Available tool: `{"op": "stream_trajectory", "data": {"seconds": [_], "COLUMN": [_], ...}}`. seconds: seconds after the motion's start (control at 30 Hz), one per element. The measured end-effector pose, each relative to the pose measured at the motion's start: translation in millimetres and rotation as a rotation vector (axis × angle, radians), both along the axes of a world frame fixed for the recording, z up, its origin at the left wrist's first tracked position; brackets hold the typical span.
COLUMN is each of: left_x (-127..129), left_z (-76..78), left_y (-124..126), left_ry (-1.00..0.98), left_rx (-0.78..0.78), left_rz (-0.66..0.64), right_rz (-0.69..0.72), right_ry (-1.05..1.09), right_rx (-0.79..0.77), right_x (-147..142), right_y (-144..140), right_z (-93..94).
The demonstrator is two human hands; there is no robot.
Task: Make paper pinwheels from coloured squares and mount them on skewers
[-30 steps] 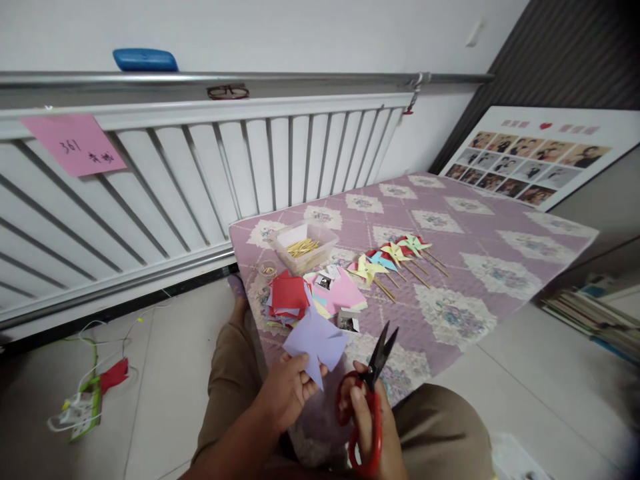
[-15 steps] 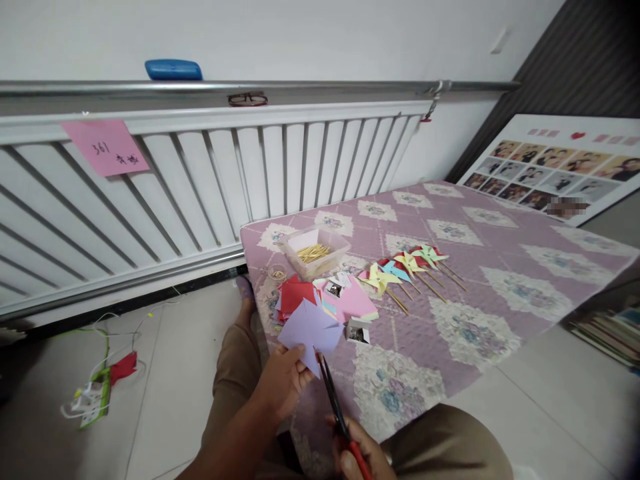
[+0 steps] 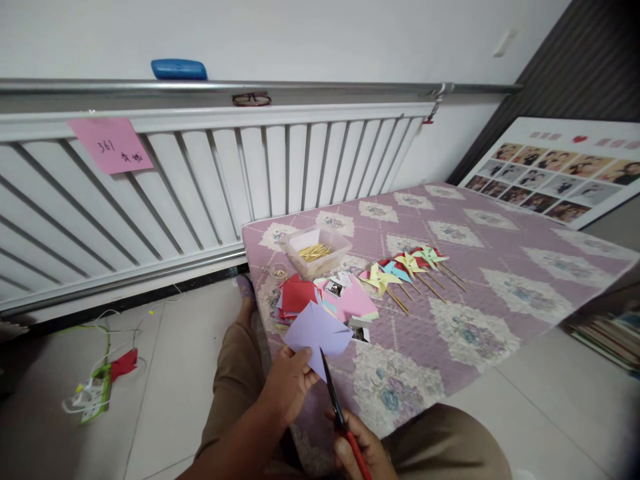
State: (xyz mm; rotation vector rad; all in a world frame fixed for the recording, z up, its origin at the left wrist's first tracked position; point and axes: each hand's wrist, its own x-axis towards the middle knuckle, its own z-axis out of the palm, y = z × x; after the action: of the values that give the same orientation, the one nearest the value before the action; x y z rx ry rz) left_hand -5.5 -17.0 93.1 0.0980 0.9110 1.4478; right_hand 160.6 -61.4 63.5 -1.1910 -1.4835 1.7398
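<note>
My left hand pinches a purple paper square by its near edge, above the table's front left corner. Slits run inward from the paper's corners. My right hand is closed around the red handles of a pair of scissors. Their dark blades point away from me and their tips are at the paper's near corner, looking nearly closed. Behind the purple square lies a stack of red paper, with pink paper sheets to its right. A small open box sits just right of the purple square.
Finished paper pinwheels on sticks lie in a row at mid-table. A clear plastic box of thin sticks stands behind the papers, with a small round container beside it. A white radiator runs along the wall. A power strip lies on the floor.
The scissors' blades have come together and moved further into the purple paper's near corner. The paper and my left hand have shifted slightly right.
</note>
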Motion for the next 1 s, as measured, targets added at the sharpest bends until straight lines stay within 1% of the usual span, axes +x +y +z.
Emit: {"op": "stream_trajectory", "data": {"seconds": [0.2, 0.47, 0.63, 0.7, 0.77, 0.83, 1.0], "left_x": [1.8, 2.2, 2.1, 1.9, 1.6, 1.5, 2.0], "left_z": [1.4, 3.8, 1.2, -0.8, -3.1, -5.0, -8.2], "left_y": [1.4, 1.6, 1.9, 2.4, 2.8, 3.0, 3.0], "left_ry": [0.02, 0.035, 0.019, 0.018, 0.021, 0.029, 0.049], "left_rx": [-0.023, -0.033, -0.041, -0.047, -0.044, -0.035, -0.052], "left_rz": [0.028, 0.033, 0.054, 0.059, 0.057, 0.046, 0.032], "right_rz": [-0.072, -0.039, -0.105, -0.066, -0.016, -0.007, -0.113], "right_ry": [-0.002, -0.006, -0.026, -0.034, -0.033, -0.03, -0.071], "right_rx": [0.037, 0.0, 0.006, -0.008, -0.016, -0.007, 0.053], "right_x": [-1.0, 0.9, 0.4, 1.2, 1.6, 0.8, -3.0], "right_y": [-0.8, -0.6, -2.2, -1.0, 0.8, 2.2, 4.6], "right_z": [-7.6, -16.9, -24.6, -26.2, -26.7, -26.1, -17.3]}}
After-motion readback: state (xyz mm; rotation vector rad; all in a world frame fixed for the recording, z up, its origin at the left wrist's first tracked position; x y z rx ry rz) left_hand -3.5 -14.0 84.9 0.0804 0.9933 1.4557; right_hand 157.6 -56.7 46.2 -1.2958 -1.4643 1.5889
